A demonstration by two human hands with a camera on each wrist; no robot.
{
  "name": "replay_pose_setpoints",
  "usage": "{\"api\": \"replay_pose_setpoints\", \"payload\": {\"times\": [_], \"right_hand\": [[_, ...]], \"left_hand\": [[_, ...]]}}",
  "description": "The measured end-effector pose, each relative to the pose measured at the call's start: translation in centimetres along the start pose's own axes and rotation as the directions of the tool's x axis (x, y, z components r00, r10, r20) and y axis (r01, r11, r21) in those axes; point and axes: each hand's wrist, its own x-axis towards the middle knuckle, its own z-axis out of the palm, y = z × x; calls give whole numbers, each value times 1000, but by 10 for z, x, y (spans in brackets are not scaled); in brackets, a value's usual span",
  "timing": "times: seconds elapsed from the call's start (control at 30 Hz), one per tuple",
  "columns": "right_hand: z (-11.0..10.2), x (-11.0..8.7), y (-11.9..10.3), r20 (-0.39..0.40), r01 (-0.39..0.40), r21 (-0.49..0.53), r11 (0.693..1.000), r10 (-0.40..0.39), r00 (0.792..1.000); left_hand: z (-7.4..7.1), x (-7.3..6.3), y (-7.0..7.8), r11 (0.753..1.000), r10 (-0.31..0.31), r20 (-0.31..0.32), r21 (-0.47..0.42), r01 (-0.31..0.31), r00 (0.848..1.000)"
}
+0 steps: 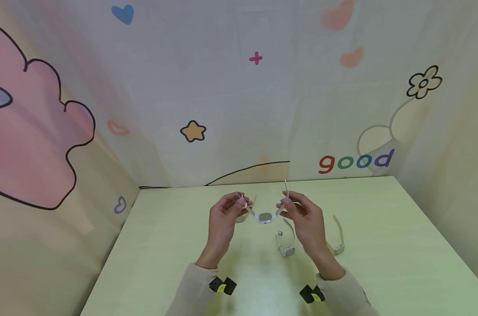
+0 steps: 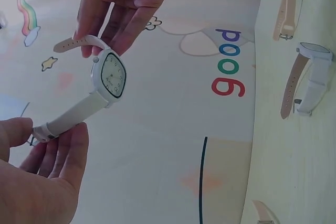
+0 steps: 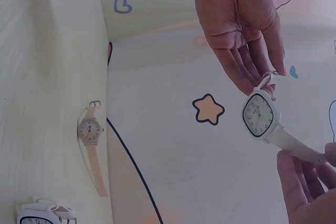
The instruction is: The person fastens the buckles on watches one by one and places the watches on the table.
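A white wristwatch (image 1: pixel 265 217) with a rounded-square dial is held up above the table, its strap spread open between both hands. My left hand (image 1: pixel 225 217) pinches the buckle end of the strap between thumb and fingers; the left wrist view shows the buckle (image 2: pixel 41 135) at the fingertips. At the other side, my right hand (image 1: pixel 311 221) pinches the holed end of the strap, whose tip sticks up past the fingers. The dial (image 3: pixel 259 115) shows its numbers in the right wrist view.
Behind my left hand a pale pink watch (image 3: pixel 90 132) lies on the table (image 1: pixel 164 245), partly hidden in the head view. A white watch (image 1: pixel 288 250) lies nearer me, and another watch (image 1: pixel 339 249) sits beside my right wrist. A printed cloth (image 1: pixel 231 87) hangs behind the table.
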Motion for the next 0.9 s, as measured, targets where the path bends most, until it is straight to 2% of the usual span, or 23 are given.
{"api": "replay_pose_setpoints", "payload": {"times": [0.33, 0.63, 0.9], "right_hand": [[0, -3, -4, 22, 31, 21, 999, -31, 999], [-2, -6, -10, 67, 45, -55, 997, -41, 997], [-4, -8, -13, 102, 132, -68, 989, -124, 987]], "left_hand": [[5, -2, 5, 997, 27, 4, 74, -28, 1000], [11, -4, 12, 993, 19, 11, 115, -20, 1000], [17, -7, 15, 993, 50, 62, 102, -56, 997]]}}
